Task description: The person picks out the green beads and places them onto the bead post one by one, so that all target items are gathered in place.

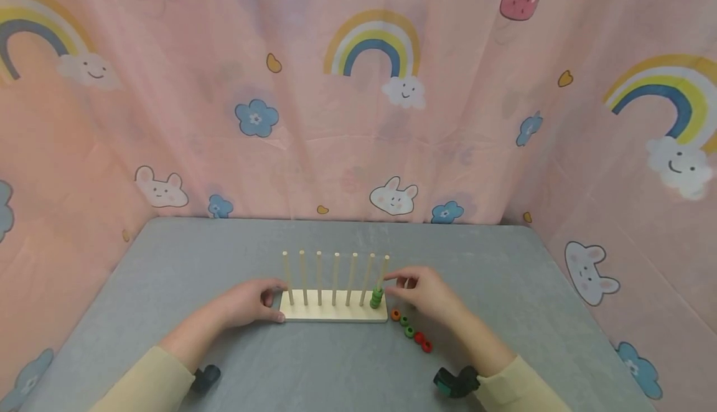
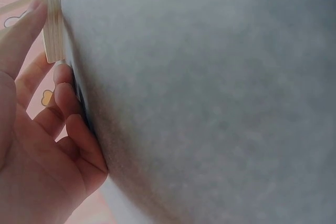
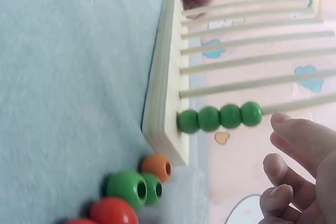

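A pale wooden stand (image 1: 336,315) with a row of upright rods (image 1: 335,278) sits on the grey table. My left hand (image 1: 252,303) grips its left end, with the thumb at the front and a finger behind; the left wrist view shows the thumb against the base's edge (image 2: 53,30). Several green beads (image 3: 209,119) are stacked at the bottom of the rightmost rod. Beside that rod, just above the beads, is my right hand (image 1: 426,290), its thumb and index finger slightly apart and no bead between them.
Loose beads lie by the stand's right front corner: an orange bead (image 1: 395,315), two green beads (image 1: 409,332) and red beads (image 1: 427,346). A pink patterned curtain (image 1: 302,169) hangs around the grey table (image 1: 313,374). Dark devices are strapped to both wrists.
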Demonstrator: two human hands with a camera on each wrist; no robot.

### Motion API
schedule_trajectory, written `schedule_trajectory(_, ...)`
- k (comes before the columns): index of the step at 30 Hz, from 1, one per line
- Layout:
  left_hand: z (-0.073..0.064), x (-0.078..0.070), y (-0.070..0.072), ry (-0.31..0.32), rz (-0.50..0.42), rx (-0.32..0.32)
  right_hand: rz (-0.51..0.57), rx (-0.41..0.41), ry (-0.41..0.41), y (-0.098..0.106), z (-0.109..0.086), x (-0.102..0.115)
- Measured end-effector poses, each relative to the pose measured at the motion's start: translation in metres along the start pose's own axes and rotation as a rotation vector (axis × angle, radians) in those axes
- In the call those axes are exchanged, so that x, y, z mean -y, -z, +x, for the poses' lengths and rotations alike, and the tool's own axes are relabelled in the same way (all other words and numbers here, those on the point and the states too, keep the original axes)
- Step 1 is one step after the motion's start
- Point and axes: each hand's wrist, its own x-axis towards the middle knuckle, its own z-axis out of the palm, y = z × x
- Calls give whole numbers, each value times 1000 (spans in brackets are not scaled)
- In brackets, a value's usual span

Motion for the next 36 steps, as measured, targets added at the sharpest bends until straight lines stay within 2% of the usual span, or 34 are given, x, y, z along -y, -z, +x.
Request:
schedule_trajectory(8, 1, 2, -2, 2, 2, -2, -23, 3, -42, 15, -1, -17)
schedule_trajectory(14, 2, 4, -3, 8, 2, -2, -81, -15, -25, 29, -5, -38)
schedule_trajectory(20, 1, 3, -2, 18, -9, 1, -99, -8, -56, 39, -7, -52)
schedule_trajectory(24, 0, 2, -1, 18, -15, 2, -106, 15, -84, 41, -5, -56)
schedule_trajectory(30, 0, 1, 0, 12, -7, 2, -166, 81, -168, 37, 1, -58)
schedule_trajectory(36, 1, 2, 0, 10, -1, 0, -193, 97, -183, 36, 8, -57)
